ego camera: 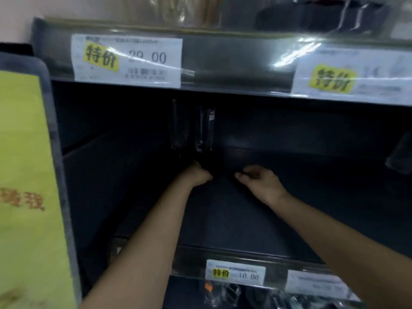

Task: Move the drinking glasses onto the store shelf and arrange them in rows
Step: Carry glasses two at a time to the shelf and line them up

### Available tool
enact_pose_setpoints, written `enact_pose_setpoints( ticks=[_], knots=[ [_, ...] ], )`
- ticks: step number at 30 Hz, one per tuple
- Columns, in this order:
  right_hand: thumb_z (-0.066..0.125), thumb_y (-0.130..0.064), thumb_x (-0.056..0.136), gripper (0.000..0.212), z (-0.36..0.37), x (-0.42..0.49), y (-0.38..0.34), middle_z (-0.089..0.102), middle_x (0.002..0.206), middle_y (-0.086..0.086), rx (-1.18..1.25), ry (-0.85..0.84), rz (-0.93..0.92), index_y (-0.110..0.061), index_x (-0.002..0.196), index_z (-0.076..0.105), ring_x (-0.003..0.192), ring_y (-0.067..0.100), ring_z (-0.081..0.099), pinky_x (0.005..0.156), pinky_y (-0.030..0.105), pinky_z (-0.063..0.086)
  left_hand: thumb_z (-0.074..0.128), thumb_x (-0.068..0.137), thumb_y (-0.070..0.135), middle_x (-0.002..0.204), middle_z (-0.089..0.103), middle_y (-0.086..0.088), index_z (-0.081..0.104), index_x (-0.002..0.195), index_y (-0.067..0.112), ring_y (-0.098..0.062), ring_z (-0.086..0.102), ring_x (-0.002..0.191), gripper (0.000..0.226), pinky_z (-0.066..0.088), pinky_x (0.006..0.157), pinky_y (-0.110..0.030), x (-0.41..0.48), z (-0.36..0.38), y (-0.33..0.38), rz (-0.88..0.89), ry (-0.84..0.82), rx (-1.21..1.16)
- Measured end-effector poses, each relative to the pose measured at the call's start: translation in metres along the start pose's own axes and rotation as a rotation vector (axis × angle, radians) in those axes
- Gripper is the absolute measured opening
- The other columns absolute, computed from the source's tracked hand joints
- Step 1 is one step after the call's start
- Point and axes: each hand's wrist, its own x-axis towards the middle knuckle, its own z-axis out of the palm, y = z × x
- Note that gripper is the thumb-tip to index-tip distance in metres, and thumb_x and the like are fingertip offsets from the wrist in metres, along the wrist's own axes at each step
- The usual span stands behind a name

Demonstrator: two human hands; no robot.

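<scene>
- A dark grey metal store shelf [245, 219] fills the middle of the view, its deep bay in shadow.
- Two tall, clear, straight-sided drinking glasses stand upright toward the back of that shelf, left of centre. The left glass [178, 126] and the right glass [205, 130] are just beside each other in a row.
- The right glass has a small pale label near its rim.
- The left hand [196, 175] reaches into the bay, low and just in front of the bases of the glasses. Its fingers are curled inward. The dark and the blur hide whether it grips anything or touches a glass, so I cannot tell.
- The right hand [259, 178] is near the left hand, with a short gap between them. Its fingers curl toward the left, and I cannot tell whether they pinch anything.
- Both bare forearms come up from the lower edge of the view.
- A white price label with a yellow sticker, reading 29.00 [127, 60], sits on the edge of the shelf above.
- A second white price label with a yellow sticker [354, 74] is to the right, too blurred to read.
- A small white price label reading 10.00 [236, 272] sits on the front edge of the glasses' shelf.
- A yellow-green sign panel in a grey frame [22, 175] stands at the far left.
</scene>
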Motion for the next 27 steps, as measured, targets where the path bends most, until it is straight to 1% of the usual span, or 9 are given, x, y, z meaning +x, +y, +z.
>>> enact_pose_setpoints(
  ticks=[3,7,9,11,13,15,18,22,27],
  knots=[
    [0.069,-0.054,0.083,0.053,-0.04,-0.046,0.018,0.059,0.123,-0.007,-0.021,-0.006,0.071,-0.027,0.127,0.057,0.116,0.013,0.056,0.096,0.022,0.041,0.07,0.089,0.036,0.143,0.049,-0.006,0.045,0.144,0.013,-0.018,0.05,0.119,0.065,0.039,0.09,-0.025,-0.042,0.007,0.005,0.116,-0.097,-0.027],
    [0.074,-0.054,0.075,0.044,-0.095,-0.112,0.045,0.069,0.106,-0.012,-0.001,0.138,0.125,-0.03,0.111,0.065,0.107,0.01,0.063,0.099,0.031,0.048,0.071,0.088,0.032,0.133,0.056,0.001,0.058,0.131,0.019,-0.007,0.054,0.111,0.046,0.038,0.087,-0.014,-0.092,0.039,0.022,0.31,-0.139,-0.22],
    [0.074,-0.05,0.077,0.04,-0.12,-0.15,0.055,0.069,0.106,-0.013,0.055,0.222,0.112,-0.03,0.111,0.066,0.103,0.005,0.064,0.095,0.028,0.051,0.071,0.088,0.027,0.124,0.063,0.004,0.063,0.124,0.02,0.001,0.059,0.103,0.037,0.041,0.077,-0.003,-0.12,0.058,0.036,0.363,-0.191,-0.338],
    [0.074,-0.044,0.08,0.034,-0.143,-0.19,0.067,0.07,0.106,-0.014,0.113,0.316,0.087,-0.03,0.11,0.066,0.101,-0.001,0.065,0.093,0.023,0.051,0.072,0.088,0.025,0.114,0.068,0.01,0.067,0.116,0.023,0.005,0.063,0.097,0.029,0.044,0.069,0.001,-0.146,0.08,0.052,0.393,-0.275,-0.421],
    [0.073,-0.042,0.082,0.031,-0.167,-0.224,0.081,0.071,0.107,-0.016,0.149,0.407,0.087,-0.032,0.11,0.067,0.101,-0.004,0.065,0.092,0.023,0.05,0.072,0.086,0.023,0.108,0.072,0.013,0.07,0.11,0.027,0.005,0.066,0.099,0.024,0.048,0.078,-0.004,-0.168,0.102,0.071,0.444,-0.345,-0.47],
    [0.074,-0.04,0.081,0.031,-0.19,-0.255,0.096,0.072,0.107,-0.016,0.208,0.499,0.101,-0.03,0.11,0.067,0.103,-0.002,0.065,0.087,0.021,0.053,0.072,0.087,0.02,0.107,0.074,0.013,0.072,0.107,0.026,0.002,0.067,0.103,0.021,0.05,0.093,-0.019,-0.187,0.124,0.092,0.472,-0.386,-0.51],
    [0.072,-0.038,0.082,0.03,-0.225,-0.298,0.113,0.072,0.107,-0.016,0.264,0.61,0.124,-0.03,0.111,0.067,0.102,-0.003,0.066,0.082,0.017,0.053,0.069,0.088,0.014,0.105,0.075,0.008,0.074,0.101,0.023,-0.006,0.069,0.103,0.016,0.051,0.098,-0.035,-0.212,0.159,0.127,0.489,-0.424,-0.581],
    [0.07,-0.041,0.08,0.031,-0.275,-0.34,0.14,0.073,0.106,-0.017,0.28,0.689,0.131,-0.031,0.11,0.068,0.1,-0.003,0.066,0.086,0.021,0.049,0.068,0.089,0.014,0.104,0.075,0.005,0.074,0.101,0.019,-0.009,0.07,0.1,0.015,0.053,0.096,-0.035,-0.236,0.208,0.172,0.51,-0.463,-0.596],
    [0.069,-0.041,0.079,0.032,-0.347,-0.36,0.19,0.073,0.105,-0.018,0.298,0.749,0.125,-0.032,0.11,0.067,0.098,-0.005,0.066,0.078,0.012,0.05,0.066,0.091,0.01,0.099,0.076,0.003,0.073,0.099,0.017,-0.013,0.071,0.098,0.013,0.055,0.089,-0.033,-0.256,0.276,0.225,0.509,-0.463,-0.574]
  ],
)
